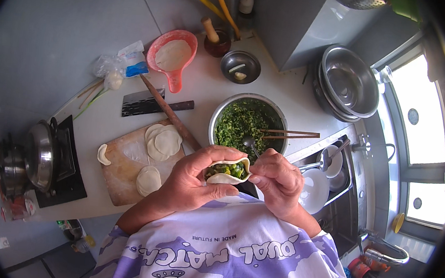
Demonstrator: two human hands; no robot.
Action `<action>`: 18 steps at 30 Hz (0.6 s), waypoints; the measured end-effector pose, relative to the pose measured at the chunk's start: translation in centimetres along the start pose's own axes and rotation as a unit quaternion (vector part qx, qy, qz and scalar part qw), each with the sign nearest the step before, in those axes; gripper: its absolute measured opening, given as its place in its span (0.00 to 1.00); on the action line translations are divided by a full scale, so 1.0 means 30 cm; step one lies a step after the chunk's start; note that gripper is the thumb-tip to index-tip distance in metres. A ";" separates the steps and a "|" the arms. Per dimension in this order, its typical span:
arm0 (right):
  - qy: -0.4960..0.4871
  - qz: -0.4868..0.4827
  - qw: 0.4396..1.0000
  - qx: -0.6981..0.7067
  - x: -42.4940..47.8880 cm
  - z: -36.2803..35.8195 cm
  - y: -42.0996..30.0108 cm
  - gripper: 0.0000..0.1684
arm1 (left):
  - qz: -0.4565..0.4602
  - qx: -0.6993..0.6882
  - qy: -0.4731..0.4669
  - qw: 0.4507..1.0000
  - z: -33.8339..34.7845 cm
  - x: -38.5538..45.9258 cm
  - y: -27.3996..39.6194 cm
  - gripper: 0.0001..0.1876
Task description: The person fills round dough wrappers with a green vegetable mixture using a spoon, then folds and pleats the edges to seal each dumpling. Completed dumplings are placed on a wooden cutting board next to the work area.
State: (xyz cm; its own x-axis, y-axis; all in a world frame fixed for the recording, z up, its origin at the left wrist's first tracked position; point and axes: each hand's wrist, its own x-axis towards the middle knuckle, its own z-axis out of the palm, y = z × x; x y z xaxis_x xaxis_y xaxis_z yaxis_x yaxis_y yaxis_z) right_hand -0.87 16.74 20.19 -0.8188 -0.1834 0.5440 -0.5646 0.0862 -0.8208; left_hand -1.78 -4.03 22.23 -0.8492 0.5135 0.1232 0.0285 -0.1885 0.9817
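Observation:
My left hand (195, 180) cups a round dough wrapper (223, 178) folded partway around a chopped green filling (229, 170). At its right edge, my right hand (278, 181) pinches the dough between thumb and fingers. The wrapper gapes in the middle, so the filling shows. Just beyond the hands stands a steel bowl (213, 118) of chopped greens (240, 120), with a metal spoon (250, 142) and wooden chopsticks (298, 136) in it. Left of my left hand, a floured wooden board (121, 162) carries two stacks of flat wrappers (162, 143).
A rolling pin (169, 110) leans across the board's far edge, near a cleaver (142, 103). Behind are a red flour scoop (175, 81), a small steel bowl (230, 76) and a mortar (218, 49). Stacked basins (346, 82) and a sink (342, 217) lie right; a hob (65, 165) lies left.

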 end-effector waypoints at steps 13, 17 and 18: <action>-0.027 0.009 1.000 -0.009 0.015 -0.006 -0.032 0.14 | 0.023 0.054 -0.020 0.998 -0.009 -0.019 0.007 0.26; -0.009 -0.056 0.998 -0.003 0.000 -0.001 -0.002 0.13 | 0.024 0.068 -0.016 0.997 0.002 -0.016 0.012 0.27; 0.000 -0.046 0.999 0.005 -0.002 0.002 -0.005 0.12 | 0.021 0.076 -0.014 0.997 0.005 -0.017 0.014 0.27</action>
State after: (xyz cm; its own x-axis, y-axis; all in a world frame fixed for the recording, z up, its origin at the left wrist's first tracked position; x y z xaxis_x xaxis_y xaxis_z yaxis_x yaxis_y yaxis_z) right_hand -0.73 16.67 20.27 -0.7636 -0.1899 0.6171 -0.6363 0.0599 -0.7691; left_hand -1.26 -4.25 22.59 -0.8308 0.5310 0.1666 0.1451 -0.0824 0.9860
